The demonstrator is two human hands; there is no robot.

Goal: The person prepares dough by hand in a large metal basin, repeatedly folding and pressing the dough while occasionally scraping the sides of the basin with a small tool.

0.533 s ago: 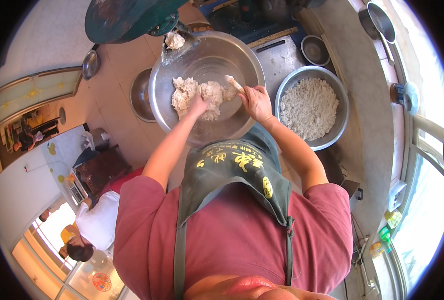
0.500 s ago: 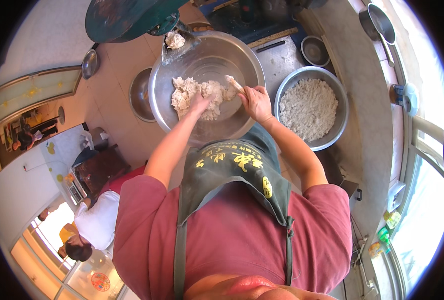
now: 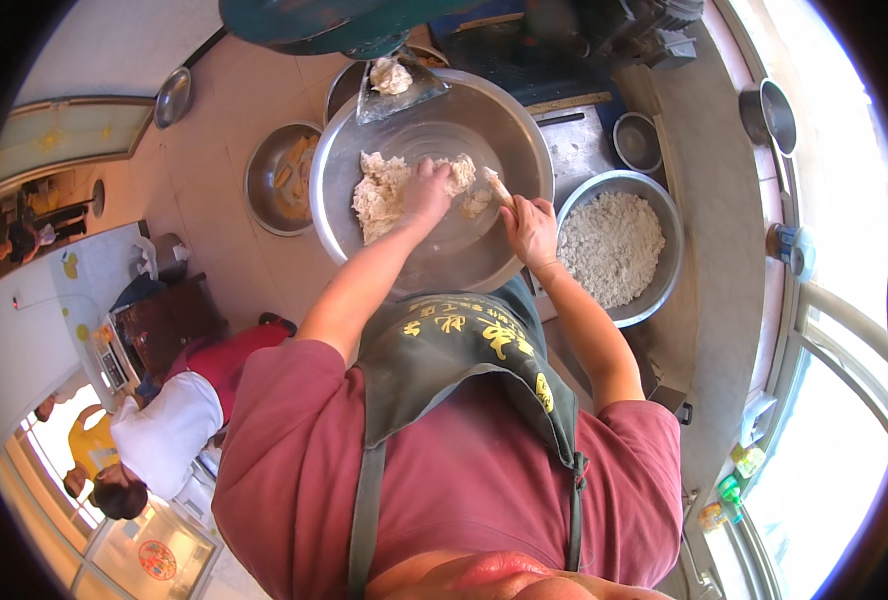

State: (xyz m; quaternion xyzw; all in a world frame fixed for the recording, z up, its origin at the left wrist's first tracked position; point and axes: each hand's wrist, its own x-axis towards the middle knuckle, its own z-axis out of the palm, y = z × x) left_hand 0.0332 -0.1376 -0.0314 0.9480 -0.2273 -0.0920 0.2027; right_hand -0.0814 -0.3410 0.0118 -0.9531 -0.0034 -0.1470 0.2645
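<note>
A wide metal basin (image 3: 509, 125) stands in front of me, with a pale, lumpy mass of dough (image 3: 376, 200) along its left side. My left hand (image 3: 427, 195) is closed on a torn clump of dough (image 3: 458, 173) just right of that mass. Wrapped round a wooden stick (image 3: 505, 196) is my right hand (image 3: 534, 234), near the basin's right rim. Pale dough coats the stick's far tip. A small scrap of dough (image 3: 476, 204) lies between the hands. Above the basin's far side, a chute (image 3: 424, 90) under a dark green machine (image 3: 314, 25) bears another dough lump (image 3: 391, 76).
At right, a metal bowl (image 3: 677, 245) holds crumbly, floury mixture (image 3: 612, 248); a small bowl (image 3: 637, 142) sits behind it. A basin with yellowish pieces (image 3: 291, 180) rests on the tiled floor, left. A saucepan (image 3: 772, 116) is at far right. A person in white (image 3: 169, 435) is at left.
My left hand has moved right with a clump of dough, now parted from the main mass. My right hand still grips the stick, its tip now lower. The whole view has shifted.
</note>
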